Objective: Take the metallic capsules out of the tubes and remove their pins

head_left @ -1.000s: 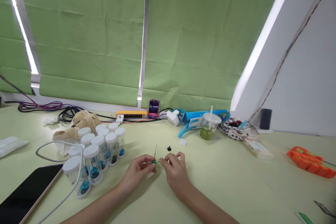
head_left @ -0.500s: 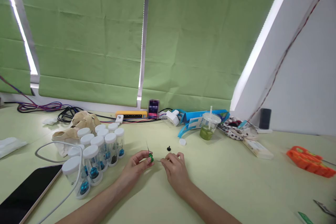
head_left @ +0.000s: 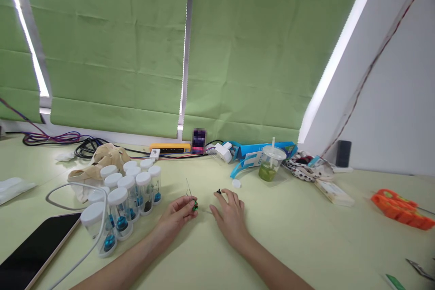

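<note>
On the table in the head view, the left hand pinches a green part, its wire slanting up and left, while the right hand, nearer the black piece at its forefinger's far tip, holds thumb and forefinger apart, contact unclear.

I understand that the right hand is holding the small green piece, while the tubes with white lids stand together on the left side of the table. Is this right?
Not quite: the left hand is holding the small green piece, as the head view shows. The tubes with white lids do stand together on the left side of the table.
</note>
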The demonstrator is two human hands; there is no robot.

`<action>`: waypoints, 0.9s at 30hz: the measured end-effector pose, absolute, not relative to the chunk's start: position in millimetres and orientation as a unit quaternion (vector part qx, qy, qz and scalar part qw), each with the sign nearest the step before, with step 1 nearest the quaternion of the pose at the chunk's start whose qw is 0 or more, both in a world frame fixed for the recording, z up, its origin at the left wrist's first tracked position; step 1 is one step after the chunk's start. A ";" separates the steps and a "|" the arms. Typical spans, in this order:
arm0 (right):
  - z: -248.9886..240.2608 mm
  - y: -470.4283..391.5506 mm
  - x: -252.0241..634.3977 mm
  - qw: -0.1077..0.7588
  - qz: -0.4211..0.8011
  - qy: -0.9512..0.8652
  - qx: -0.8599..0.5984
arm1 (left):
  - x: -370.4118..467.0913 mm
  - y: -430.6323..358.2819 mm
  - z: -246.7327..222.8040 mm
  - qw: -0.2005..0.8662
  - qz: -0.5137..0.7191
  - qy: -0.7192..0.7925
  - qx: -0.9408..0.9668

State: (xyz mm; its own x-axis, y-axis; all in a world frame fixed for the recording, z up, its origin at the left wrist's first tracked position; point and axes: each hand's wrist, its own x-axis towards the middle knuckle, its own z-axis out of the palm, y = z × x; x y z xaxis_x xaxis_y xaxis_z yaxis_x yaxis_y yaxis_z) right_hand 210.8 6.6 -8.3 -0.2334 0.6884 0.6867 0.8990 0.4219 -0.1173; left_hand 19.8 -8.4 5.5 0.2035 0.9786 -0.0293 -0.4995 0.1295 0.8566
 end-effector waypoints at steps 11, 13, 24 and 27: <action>-2.0 9.0 212.2 0.169 0.038 -0.781 -0.600 | 19.7 -9.2 7.1 0.716 0.547 0.280 0.331; 0.9 8.3 211.2 0.174 0.050 -0.773 -0.607 | 19.5 -7.8 4.6 0.720 0.549 0.279 0.319; -8.0 13.5 212.9 0.383 0.098 -0.752 -0.527 | 18.0 -8.3 3.7 0.708 0.525 0.308 0.358; -6.8 11.8 213.0 0.449 0.133 -0.756 -0.457 | 18.6 -7.0 0.8 0.699 0.522 0.314 0.373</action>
